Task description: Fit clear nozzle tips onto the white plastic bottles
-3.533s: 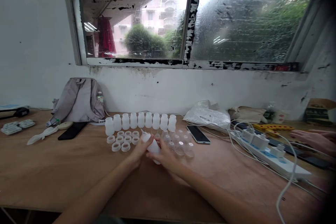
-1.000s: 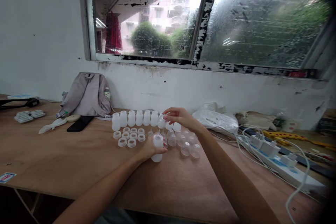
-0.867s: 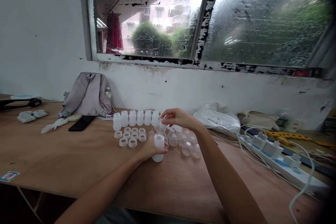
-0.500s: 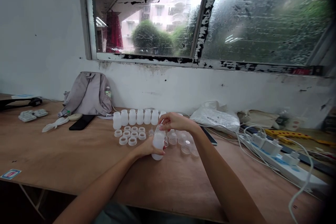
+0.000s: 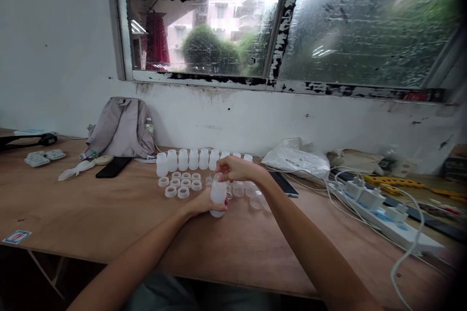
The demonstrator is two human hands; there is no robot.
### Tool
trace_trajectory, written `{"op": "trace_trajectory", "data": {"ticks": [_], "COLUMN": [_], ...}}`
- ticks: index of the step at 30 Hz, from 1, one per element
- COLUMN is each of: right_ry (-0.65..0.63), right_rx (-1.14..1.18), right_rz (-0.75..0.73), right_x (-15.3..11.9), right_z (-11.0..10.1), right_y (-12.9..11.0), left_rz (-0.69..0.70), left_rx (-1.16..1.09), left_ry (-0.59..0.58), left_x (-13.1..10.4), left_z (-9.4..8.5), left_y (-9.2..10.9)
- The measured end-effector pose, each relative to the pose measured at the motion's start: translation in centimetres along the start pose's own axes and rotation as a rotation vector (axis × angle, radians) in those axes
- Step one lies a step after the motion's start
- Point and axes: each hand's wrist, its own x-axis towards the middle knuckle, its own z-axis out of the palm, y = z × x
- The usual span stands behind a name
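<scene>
A frosted white baby bottle stands upright on the table, slightly tilted, with my left hand wrapped around its body. Above its mouth, my right hand pinches a small clear bottle nipple at the top; the fingers partly hide it. Behind my hands runs a row of similar frosted bottles. White screw rings lie in rows left of the held bottle. Small clear nipples sit just behind it. To the right, partly behind my right forearm, are clear dome caps.
A grey backpack leans on the wall at the left, with a black phone before it. A plastic bag and another phone lie at right. A power strip with plugs and loose cables borders the right side.
My right hand has come down slightly, bringing the nipple onto the bottle's top. The left hand keeps its hold on the bottle, and the view has shifted a little.
</scene>
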Motion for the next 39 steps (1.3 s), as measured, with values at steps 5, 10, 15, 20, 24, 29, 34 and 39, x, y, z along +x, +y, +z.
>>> {"op": "trace_trajectory", "data": {"ticks": [5, 10, 15, 20, 24, 29, 34, 39], "right_ry": [0.049, 0.019, 0.025, 0.164, 0.360, 0.580, 1.071, 1.233], "right_rx": [-0.183, -0.127, 0.189, 0.258, 0.280, 0.426, 0.288, 0.045], "right_rz": [-0.027, -0.054, -0.103, -0.121, -0.040, 0.027, 0.125, 0.434], "right_x": [-0.3, -0.2, -0.3, -1.4, -1.0, 0.0, -0.9, -1.3], "right_z": [0.0, 0.1, 0.6, 2.1, 3.8, 0.9, -5.5, -5.0], "right_y": [-0.5, -0.1, 2.5, 3.0, 2.7, 5.1, 9.5, 15.2], "left_rz": [-0.008, -0.027, 0.009, 0.032, 0.052, 0.181, 0.237, -0.006], "left_rx": [-0.003, 0.013, 0.007, -0.015, -0.080, -0.105, 0.494, 1.180], "left_ry": [0.002, 0.003, 0.112, 0.262, 0.346, 0.416, 0.622, 0.548], "left_x": [0.0, 0.1, 0.2, 0.4, 0.7, 1.5, 1.2, 0.6], "left_z": [0.0, -0.2, 0.1, 0.5, 0.3, -0.4, -2.2, -4.1], "left_y": [0.0, -0.1, -0.1, 0.3, 0.0, -1.0, -1.0, -0.8]}}
